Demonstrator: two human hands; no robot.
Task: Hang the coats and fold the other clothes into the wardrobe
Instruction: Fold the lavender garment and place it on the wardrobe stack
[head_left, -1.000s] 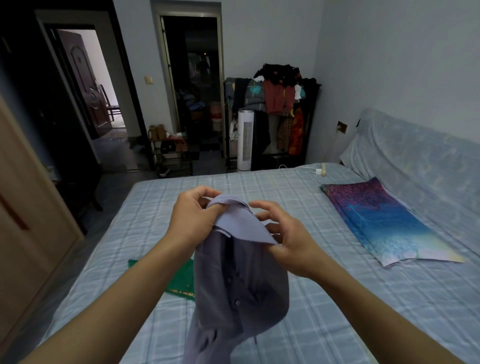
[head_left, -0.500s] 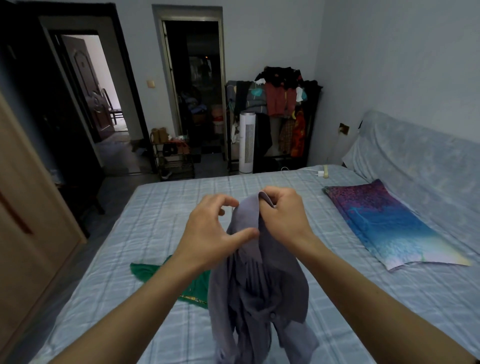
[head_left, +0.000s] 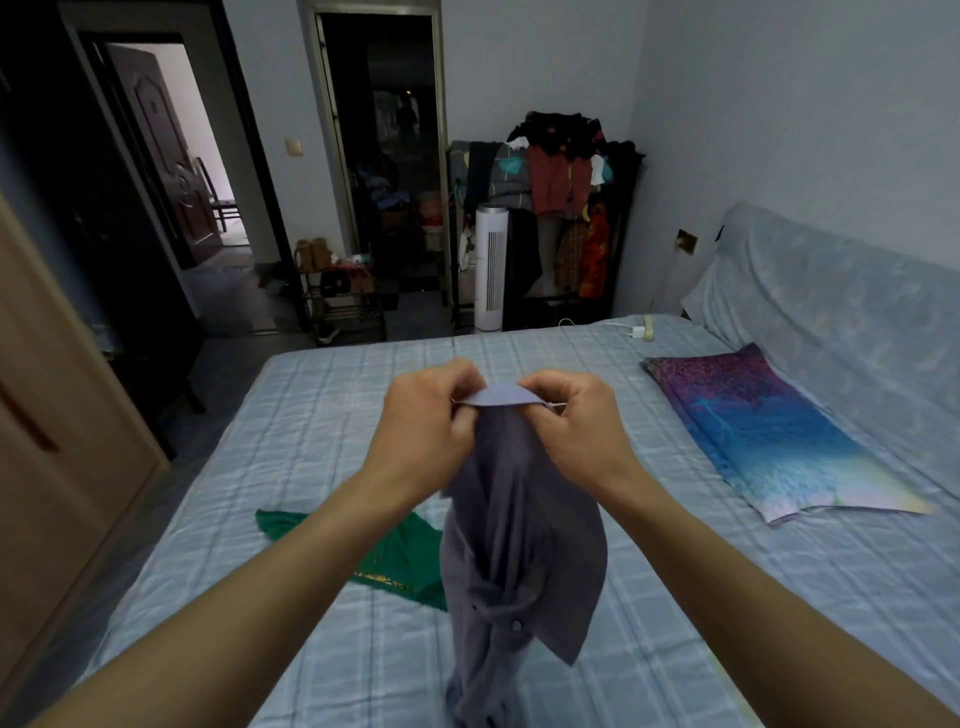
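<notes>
Grey-blue shirt (head_left: 511, 540) held up above the bed (head_left: 311, 441), near its middle, hanging bunched. Left hand (head_left: 423, 421) and right hand (head_left: 574, 421) each pinch the collar, fingers curled on the cloth. Green garment (head_left: 400, 561) lies flat toward the bed's left edge; patterned cloth (head_left: 769, 436) toward the right edge. Wardrobe (head_left: 57, 441) stands beside the bed, left.

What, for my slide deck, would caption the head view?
The left hand and right hand pinch a grey-blue shirt by its collar above a checked bed and green garment.
</notes>
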